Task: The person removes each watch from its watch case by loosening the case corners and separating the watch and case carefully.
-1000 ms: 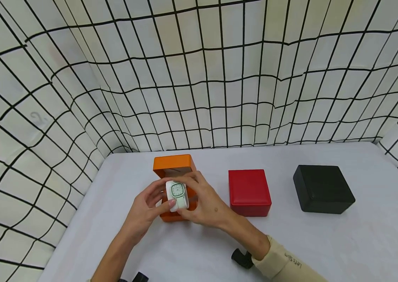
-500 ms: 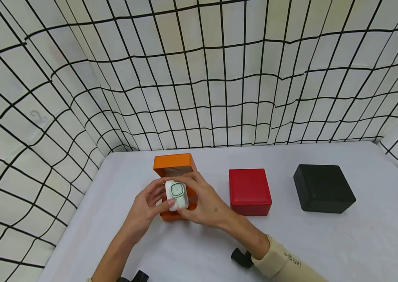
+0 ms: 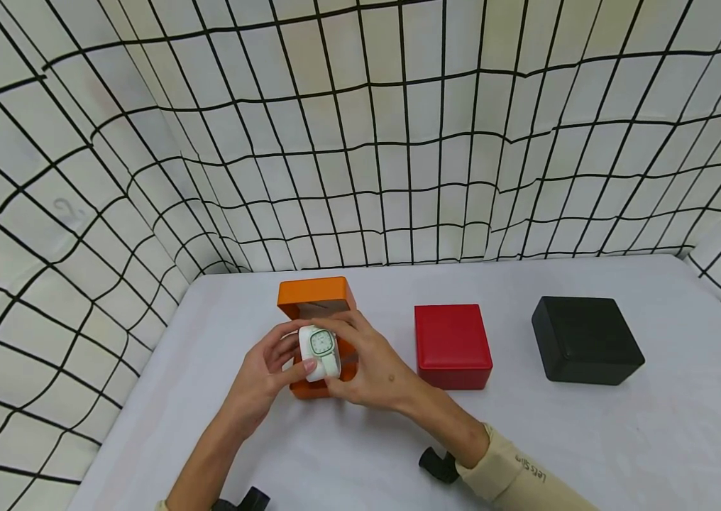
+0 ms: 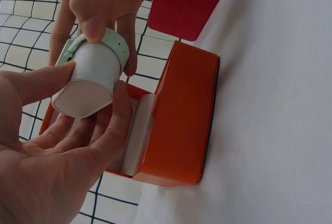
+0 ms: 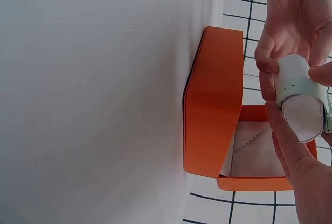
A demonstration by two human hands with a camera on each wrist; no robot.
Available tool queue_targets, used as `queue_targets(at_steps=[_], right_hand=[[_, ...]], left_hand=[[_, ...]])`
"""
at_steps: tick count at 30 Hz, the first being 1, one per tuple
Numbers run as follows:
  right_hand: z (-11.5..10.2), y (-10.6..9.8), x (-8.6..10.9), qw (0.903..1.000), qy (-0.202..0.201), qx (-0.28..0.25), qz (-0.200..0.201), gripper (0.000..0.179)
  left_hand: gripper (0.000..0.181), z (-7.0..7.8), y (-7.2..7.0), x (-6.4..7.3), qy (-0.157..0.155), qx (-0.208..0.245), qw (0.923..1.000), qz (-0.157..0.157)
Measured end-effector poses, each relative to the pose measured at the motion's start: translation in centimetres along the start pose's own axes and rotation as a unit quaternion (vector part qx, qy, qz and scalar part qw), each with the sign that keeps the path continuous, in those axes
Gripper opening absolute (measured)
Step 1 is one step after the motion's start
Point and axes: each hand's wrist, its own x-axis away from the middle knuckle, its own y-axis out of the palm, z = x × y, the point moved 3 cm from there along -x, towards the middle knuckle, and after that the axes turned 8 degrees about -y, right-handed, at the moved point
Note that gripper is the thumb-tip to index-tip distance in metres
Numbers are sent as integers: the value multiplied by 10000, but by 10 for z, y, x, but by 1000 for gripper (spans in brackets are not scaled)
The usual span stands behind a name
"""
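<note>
A wristwatch (image 3: 321,343) with a pale green strap and a square-shaped face is wrapped around a white cushion (image 4: 96,71). My left hand (image 3: 257,387) grips the cushion from the left, its thumb across the lower front. From the right, my right hand (image 3: 380,369) holds the same cushion and strap between fingers and thumb. Both hands keep the watch in front of an orange box (image 3: 312,289), whose lid stands raised at the back. In the right wrist view, pale lining (image 5: 254,151) shows inside the box. The hands hide part of the box in the head view.
To the right of the orange box stands a closed red box (image 3: 452,341), and farther right a closed black box (image 3: 584,341). All three are on a white-covered table (image 3: 673,440). A black wire grid (image 3: 399,163) rises behind the table and along its sides.
The cushion with the watch has tilted slightly between my fingers, and my right thumb has shifted a little at its lower edge. The boxes stay where they were.
</note>
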Motion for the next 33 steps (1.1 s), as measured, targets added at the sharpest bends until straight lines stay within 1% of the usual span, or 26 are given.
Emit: queue_targets(at_steps=[8, 11, 16, 22, 25, 27, 30, 33], right_hand=[[1, -1, 0, 9999, 90, -97, -75, 79], [1, -2, 0, 9997, 79, -201, -99, 80], [3, -3, -1, 9985, 15, -544, -80, 79], [4, -6, -1, 9946, -78, -1026, -128, 77], [4, -6, 0, 9929, -94, -1171, -204, 77], [4, -7, 1, 9931, -80, -1151, -215, 77], [4, -8, 1, 9927, -13, -1179, -237, 77], [4, -7, 1, 9912, 156, -1292, -239, 75]], left_hand=[[65, 0, -1, -1, -39, -11, 10000, -36], [66, 0, -1, 0, -47, -35, 10000, -48], [67, 0, -4, 1, -12, 26, 9999, -113], [66, 1, -5, 1, 47, 207, 9993, -302], [65, 1, -5, 1, 82, 293, 9986, -438], [63, 0, -7, 1, 108, 359, 9979, -529], [62, 0, -9, 2, 125, 432, 9971, -621], [62, -1, -10, 3, 85, 475, 9965, -681]])
